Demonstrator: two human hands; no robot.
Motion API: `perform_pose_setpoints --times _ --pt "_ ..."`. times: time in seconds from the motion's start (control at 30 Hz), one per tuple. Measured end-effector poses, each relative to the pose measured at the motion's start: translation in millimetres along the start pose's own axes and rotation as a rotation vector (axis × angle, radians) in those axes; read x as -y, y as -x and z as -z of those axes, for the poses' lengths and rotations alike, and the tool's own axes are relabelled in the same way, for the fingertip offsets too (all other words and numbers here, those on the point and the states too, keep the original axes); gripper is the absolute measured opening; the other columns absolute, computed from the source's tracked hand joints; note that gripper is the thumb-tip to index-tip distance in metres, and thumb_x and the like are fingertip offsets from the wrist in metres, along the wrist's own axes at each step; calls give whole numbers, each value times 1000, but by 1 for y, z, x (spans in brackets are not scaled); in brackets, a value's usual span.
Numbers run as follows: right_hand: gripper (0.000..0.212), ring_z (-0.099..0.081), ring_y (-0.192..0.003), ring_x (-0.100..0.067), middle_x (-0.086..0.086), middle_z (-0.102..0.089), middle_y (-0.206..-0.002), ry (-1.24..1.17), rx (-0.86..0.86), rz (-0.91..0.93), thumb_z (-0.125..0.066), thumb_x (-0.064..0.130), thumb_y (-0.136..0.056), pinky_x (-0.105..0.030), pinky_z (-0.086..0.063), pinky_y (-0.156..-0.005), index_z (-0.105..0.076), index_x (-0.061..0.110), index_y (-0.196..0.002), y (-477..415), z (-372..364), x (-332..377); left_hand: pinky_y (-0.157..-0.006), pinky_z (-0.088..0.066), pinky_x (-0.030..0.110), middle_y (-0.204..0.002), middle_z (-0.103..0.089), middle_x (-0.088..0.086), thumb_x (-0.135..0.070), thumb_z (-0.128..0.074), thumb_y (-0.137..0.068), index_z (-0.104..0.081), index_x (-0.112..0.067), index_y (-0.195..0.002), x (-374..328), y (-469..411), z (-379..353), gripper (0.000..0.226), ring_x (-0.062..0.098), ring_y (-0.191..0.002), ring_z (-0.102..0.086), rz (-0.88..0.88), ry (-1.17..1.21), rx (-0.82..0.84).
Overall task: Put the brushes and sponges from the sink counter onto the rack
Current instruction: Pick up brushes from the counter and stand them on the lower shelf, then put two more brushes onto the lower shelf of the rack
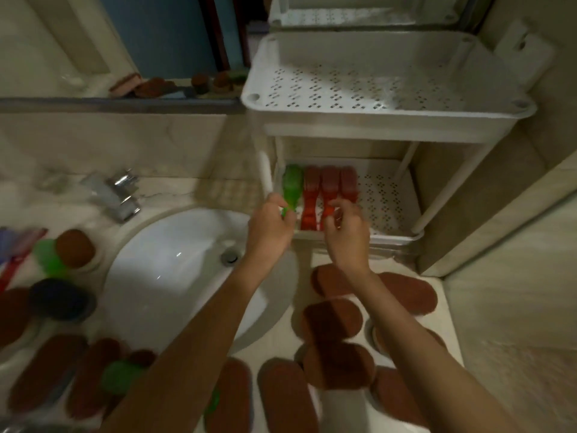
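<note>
A white plastic rack (387, 120) with perforated shelves stands at the right end of the sink counter. On its lower shelf (390, 198) lie a green brush (292, 185) and three red brushes (331, 189) side by side. My left hand (271, 223) grips the green brush by its handle. My right hand (346, 232) has its fingers on the handle of a red brush at the shelf's front edge. Several brown oval sponges (332, 317) lie on the counter below my right arm.
The white basin (175, 270) with a chrome tap (115, 195) sits left of the rack. More brown sponges (46, 367), green scrubbers (50, 257), a dark blue scrubber (59, 298) and red-handled brushes (15, 260) lie on the left counter. A mirror (125, 42) is behind.
</note>
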State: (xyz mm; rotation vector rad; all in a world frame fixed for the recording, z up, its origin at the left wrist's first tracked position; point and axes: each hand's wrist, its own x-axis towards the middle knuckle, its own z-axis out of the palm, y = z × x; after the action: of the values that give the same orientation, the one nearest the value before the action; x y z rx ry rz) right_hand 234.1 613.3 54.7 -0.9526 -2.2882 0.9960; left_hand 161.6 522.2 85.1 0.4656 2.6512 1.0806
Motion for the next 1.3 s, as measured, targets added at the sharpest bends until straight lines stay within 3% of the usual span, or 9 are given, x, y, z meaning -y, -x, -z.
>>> perform_pose_setpoints --times 0.1,0.37,0.47,0.63,0.9,1.03,1.13,1.23,1.3 --pt "30 -61 -94 -34 -20 -66 -101 -93 113 4 -50 1 -86 -37 -44 -83 -61 1 -113 47 -20 30 -79 -57 45 -94 -70 17 -18 -46 -90 -61 -16 -95 49 42 37 16 36 -86 -68 146 116 -78" --pt "30 -61 -100 -24 -13 -65 -111 -93 603 47 -50 8 -89 -25 -42 -83 -59 10 -118 152 -106 106 -52 -46 22 -105 -67 18 -16 -48 -95 -58 -2 -110 182 104 112 22 24 -76 -60 487 214 -195" --pt "31 -56 -107 -25 -11 -58 -119 76 783 130 -57 20 -88 -29 -44 -88 -55 11 -118 184 -145 127 -47 -41 21 -101 -69 19 -14 -45 -94 -59 0 -105 224 113 144 23 23 -69 -59 559 219 -233" --pt "61 -43 -119 -30 -12 -45 -128 475 994 245 -66 39 -80 -40 -42 -95 -40 12 -127 217 -182 140 -44 -37 23 -80 -66 8 -16 -41 -93 -60 0 -103 277 116 182 26 8 -34 -53 612 192 -160" --pt "61 -50 -112 -33 -15 -51 -124 731 947 430 -65 31 -80 -40 -40 -93 -38 12 -130 231 -195 142 -44 -36 24 -74 -64 6 -11 -41 -91 -53 -9 -90 303 104 194 12 15 -47 -51 547 267 -83" --pt "68 -55 -108 -34 -14 -52 -123 596 780 440 -58 35 -85 -39 -41 -91 -27 20 -143 233 -201 164 -49 -40 26 -61 -57 5 -9 -41 -91 -53 -6 -79 314 96 205 16 18 -44 -48 533 308 -134" --pt "61 -58 -103 -34 -14 -56 -118 433 723 379 -59 37 -86 -37 -46 -83 -34 19 -139 231 -226 196 -46 -40 25 -62 -59 4 -10 -44 -92 -53 -9 -73 333 81 234 21 17 -46 -51 531 276 -176" --pt "56 -60 -104 -32 -15 -58 -119 342 726 324 -63 33 -84 -35 -48 -83 -42 11 -131 225 -264 231 -76 -56 37 -91 -70 14 -14 -46 -88 -64 -6 -94 356 57 273 21 32 -79 -67 539 198 -265" --pt "59 -58 -110 -31 -15 -57 -125 281 759 264 -66 29 -83 -37 -48 -90 -41 9 -132 221 -288 256 -87 -53 42 -105 -68 19 -13 -44 -89 -65 -2 -100 370 40 297 26 38 -100 -63 527 112 -318"
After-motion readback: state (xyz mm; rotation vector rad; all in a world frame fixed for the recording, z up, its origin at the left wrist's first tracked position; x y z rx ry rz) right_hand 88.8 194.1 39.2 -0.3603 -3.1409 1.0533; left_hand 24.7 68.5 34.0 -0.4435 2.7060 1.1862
